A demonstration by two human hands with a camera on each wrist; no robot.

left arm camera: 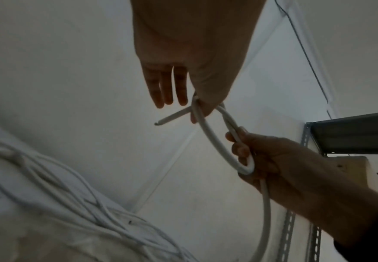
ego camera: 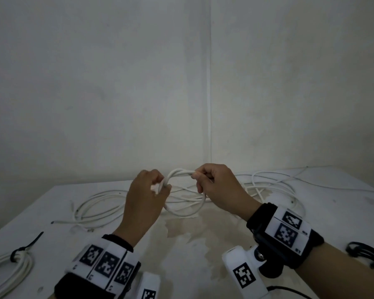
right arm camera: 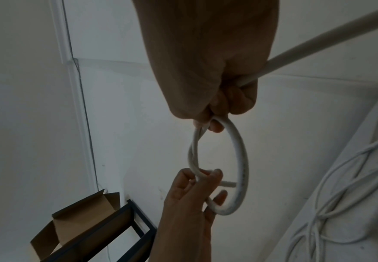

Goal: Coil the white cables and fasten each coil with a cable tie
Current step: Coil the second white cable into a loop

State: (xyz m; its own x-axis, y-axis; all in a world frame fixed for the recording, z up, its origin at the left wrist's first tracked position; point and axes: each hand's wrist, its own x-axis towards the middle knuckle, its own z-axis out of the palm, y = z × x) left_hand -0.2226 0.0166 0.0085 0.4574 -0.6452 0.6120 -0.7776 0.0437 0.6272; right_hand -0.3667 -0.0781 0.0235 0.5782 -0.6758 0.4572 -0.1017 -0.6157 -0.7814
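Note:
A white cable (ego camera: 179,172) is bent into a small loop held above the white table (ego camera: 203,244) in the head view. My left hand (ego camera: 164,186) pinches the loop's left side between thumb and forefinger, and its other fingers hang straight in the left wrist view. The cable's cut end (left arm camera: 172,116) sticks out past that pinch. My right hand (ego camera: 198,175) grips the loop's right side with curled fingers. From this fist the cable (right arm camera: 318,40) runs off to the upper right in the right wrist view. A tail of the loop (ego camera: 188,212) hangs down to the table.
Loose white cables (ego camera: 99,203) lie spread across the back of the table, more of them (ego camera: 268,184) behind my right hand. A coiled cable (ego camera: 15,266) bound with a black tie (ego camera: 20,251) lies front left. Black cable ties (ego camera: 363,251) lie front right. A metal shelf (left arm camera: 351,133) stands nearby.

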